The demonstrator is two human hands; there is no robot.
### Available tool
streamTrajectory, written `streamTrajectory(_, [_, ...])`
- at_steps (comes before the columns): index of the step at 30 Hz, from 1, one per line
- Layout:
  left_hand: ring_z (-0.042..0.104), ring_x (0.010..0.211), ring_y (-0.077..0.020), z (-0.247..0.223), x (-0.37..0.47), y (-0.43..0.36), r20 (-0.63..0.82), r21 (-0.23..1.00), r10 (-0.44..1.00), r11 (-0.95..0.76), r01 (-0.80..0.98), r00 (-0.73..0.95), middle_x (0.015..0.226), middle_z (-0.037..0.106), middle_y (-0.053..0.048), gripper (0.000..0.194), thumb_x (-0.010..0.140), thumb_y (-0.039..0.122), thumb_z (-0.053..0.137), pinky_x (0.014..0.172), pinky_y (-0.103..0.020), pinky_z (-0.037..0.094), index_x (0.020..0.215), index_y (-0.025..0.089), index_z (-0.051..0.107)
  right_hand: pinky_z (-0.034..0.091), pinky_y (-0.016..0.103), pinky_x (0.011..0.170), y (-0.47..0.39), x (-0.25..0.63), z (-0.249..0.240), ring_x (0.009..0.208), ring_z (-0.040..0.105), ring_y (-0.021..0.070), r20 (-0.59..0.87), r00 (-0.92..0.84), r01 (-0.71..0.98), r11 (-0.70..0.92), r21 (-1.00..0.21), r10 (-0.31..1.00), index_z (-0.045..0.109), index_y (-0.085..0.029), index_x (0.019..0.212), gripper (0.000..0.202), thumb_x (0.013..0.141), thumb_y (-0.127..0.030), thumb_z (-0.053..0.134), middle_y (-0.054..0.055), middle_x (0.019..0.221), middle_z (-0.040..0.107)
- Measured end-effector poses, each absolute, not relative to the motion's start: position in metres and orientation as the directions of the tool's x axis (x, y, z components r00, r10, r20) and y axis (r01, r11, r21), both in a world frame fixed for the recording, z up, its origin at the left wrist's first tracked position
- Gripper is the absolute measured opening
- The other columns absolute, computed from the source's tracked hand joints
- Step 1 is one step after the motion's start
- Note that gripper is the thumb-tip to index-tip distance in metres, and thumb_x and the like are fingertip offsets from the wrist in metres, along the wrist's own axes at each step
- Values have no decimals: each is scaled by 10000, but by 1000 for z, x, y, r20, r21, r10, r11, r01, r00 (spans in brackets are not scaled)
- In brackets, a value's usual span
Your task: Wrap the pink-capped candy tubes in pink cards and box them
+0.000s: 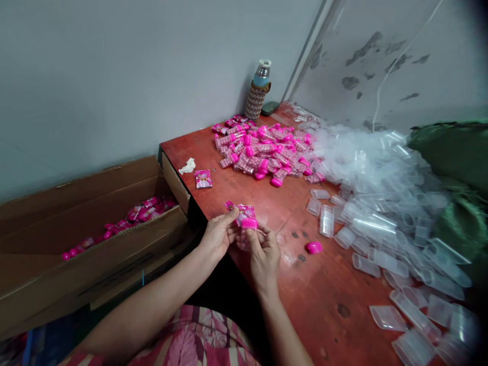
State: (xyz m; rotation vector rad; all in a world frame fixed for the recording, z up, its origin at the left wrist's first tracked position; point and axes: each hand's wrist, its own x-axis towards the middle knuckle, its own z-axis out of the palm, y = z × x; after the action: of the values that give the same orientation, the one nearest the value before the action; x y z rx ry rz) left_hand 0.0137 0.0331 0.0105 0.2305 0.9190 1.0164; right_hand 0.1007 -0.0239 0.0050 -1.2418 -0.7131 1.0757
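Note:
In my right hand (265,254), fingers closed, is a small clear bottle with a bright pink cap (249,224) and pinkish balls inside. My left hand (220,235) pinches a pink printed wrapper (247,211) just behind that bottle, above the near edge of the table. How far the wrapper goes around the bottle cannot be made out. A loose pink cap (314,247) lies to the right of my hands. Beyond them a flat pink printed packet (203,179) rests near the left table edge.
Capped bottles of balls (267,150) are heaped at the back of the red table (335,300). Clear empty sleeves (381,218) spread along the right, beside a green sack (457,218). A covered flask (259,91) stands behind. At left, a cardboard box (95,183) holds wrapped pieces.

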Motion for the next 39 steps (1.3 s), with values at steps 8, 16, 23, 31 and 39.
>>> streamTrajectory(8, [517,414,-99,8,14,30,-420,689,855,519,-505,305,528,581,-17,303,643,383,682,395,-214,421,693,106,571,510,277,596,-23,101,-1,651,617,137,-103,362,-266,-3,-964,926,440,-199,1058,326,775,-272,583,5,774,649])
streamTrajectory(16, [515,422,-98,8,14,32,-368,723,840,528,-446,398,575,592,-15,282,631,319,701,408,-224,414,767,103,583,490,262,579,-25,105,-10,586,595,126,-2,408,-132,57,-990,913,402,-203,1090,385,765,-275,595,-19,698,622])
streamTrajectory(23, [517,403,-116,10,13,34,-355,726,811,553,-410,465,489,570,-24,273,636,334,689,418,-254,427,589,90,575,504,264,577,-25,107,-3,592,602,125,-61,372,-247,35,-968,926,399,-224,1073,378,758,-266,605,-24,716,625])
streamTrajectory(31, [502,386,-110,16,9,38,-342,771,803,537,-343,488,479,565,-20,240,618,303,702,392,-241,410,596,80,617,507,260,544,-26,107,5,523,590,111,-96,298,-411,37,-911,950,388,-229,1061,353,774,-250,591,-48,647,612])
streamTrajectory(39, [510,398,-113,12,12,30,-287,854,854,433,-287,434,466,557,-21,267,651,344,667,436,-251,422,595,85,634,506,267,553,-24,111,3,541,602,126,-104,281,-375,10,-927,954,382,-232,1080,367,777,-246,587,-51,627,615])
